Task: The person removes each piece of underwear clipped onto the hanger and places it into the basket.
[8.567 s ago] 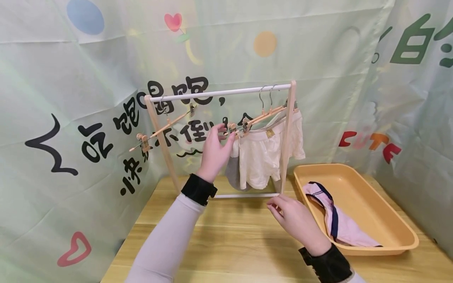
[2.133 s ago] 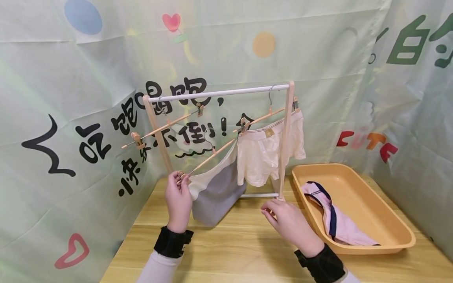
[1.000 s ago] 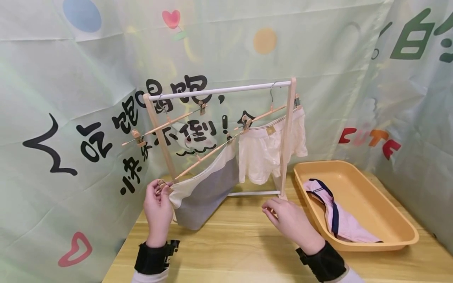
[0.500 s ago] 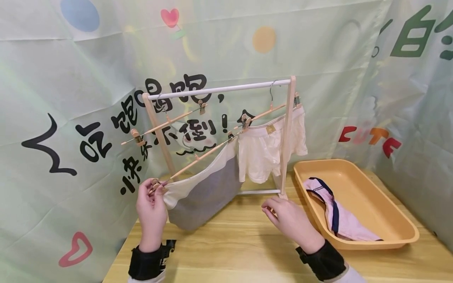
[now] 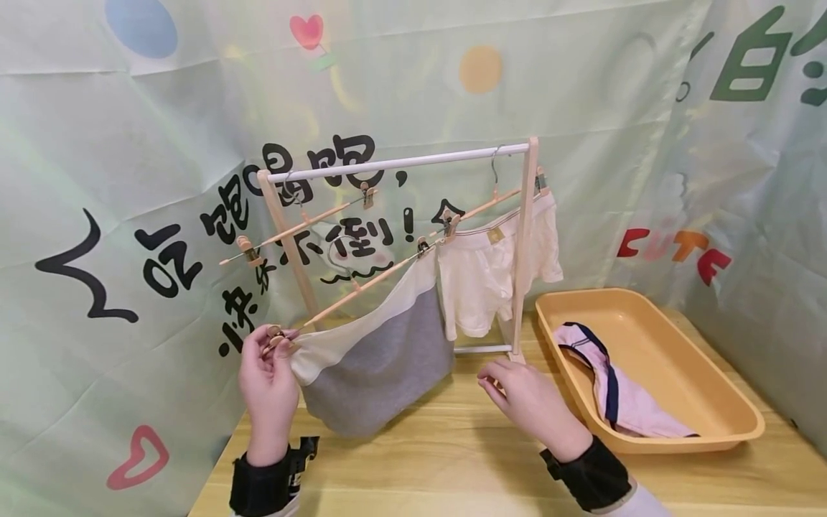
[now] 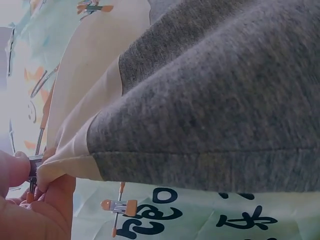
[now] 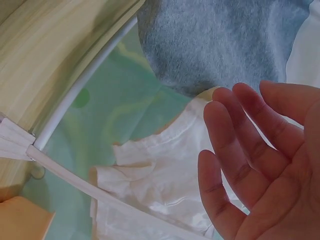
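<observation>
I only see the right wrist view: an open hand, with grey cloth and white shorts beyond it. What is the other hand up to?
Observer: The left hand pinches a clip at the end of a hanger bearing the grey-and-cream garment.
Visitor: What's that orange corner at the bottom left of my picture?
Observer: Part of a tray with a pink garment lying in it.
Visitor: Is the hanger hung up?
Observer: No, it is off the white top rail of the rack.
</observation>
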`<state>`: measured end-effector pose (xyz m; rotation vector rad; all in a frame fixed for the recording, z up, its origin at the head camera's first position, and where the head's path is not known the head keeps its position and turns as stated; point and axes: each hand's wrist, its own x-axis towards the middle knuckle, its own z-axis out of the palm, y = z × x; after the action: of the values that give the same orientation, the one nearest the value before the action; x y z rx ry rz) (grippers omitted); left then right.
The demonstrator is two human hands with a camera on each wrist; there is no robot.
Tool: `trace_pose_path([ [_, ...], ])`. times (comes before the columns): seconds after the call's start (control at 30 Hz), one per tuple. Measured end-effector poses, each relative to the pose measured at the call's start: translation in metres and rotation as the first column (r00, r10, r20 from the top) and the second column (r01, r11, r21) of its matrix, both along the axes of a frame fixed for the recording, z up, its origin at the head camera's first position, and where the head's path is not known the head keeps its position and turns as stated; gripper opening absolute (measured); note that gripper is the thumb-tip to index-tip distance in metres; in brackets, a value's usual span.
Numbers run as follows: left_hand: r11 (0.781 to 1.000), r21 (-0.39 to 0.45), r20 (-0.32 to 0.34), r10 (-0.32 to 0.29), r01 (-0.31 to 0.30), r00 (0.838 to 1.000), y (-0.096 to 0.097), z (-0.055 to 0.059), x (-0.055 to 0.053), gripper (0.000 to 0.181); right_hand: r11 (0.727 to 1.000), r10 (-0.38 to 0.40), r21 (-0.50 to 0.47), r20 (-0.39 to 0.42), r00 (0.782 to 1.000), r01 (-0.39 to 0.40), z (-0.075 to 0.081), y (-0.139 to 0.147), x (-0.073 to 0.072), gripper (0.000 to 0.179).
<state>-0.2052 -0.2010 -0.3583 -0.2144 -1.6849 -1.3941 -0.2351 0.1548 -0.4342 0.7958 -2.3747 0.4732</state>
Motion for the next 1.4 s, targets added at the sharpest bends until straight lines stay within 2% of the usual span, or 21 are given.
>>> trace_pose_path([
  [0.43,1.0,0.004,-0.059,-0.018,0.018,0.998,-0.003,0.007,0.01,0.026,1.0,-0.01,0.009,0.006,1.0,0.01,0.001,-0.001,0.0,0.004],
  [0.67,0.999,-0.01,-0.03,-0.033,0.032,0.999,0.002,0.011,0.017,0.025,1.0,-0.009,0.006,0.006,1.0,0.009,0.001,-0.001,0.001,0.004],
  [0.77,0.998,0.0,-0.022,-0.067,0.067,0.997,0.005,0.011,0.018,0.025,1.0,-0.002,0.002,0.006,1.0,0.002,0.002,0.0,0.001,0.004],
  [1.0,0.987,-0.001,-0.048,-0.161,0.161,0.986,0.015,0.007,0.016,0.026,1.0,0.006,-0.015,-0.029,1.0,-0.006,0.006,0.002,0.0,0.005],
  [1.23,0.982,-0.067,0.009,-0.177,0.177,0.984,0.026,-0.001,0.014,0.024,0.997,0.027,-0.072,-0.098,0.995,-0.034,0.013,0.004,0.001,0.006],
  [1.4,0.974,-0.09,0.027,-0.207,0.209,0.978,0.035,-0.005,0.011,0.024,0.992,0.051,-0.112,-0.137,0.989,-0.066,0.017,0.006,0.004,0.008],
])
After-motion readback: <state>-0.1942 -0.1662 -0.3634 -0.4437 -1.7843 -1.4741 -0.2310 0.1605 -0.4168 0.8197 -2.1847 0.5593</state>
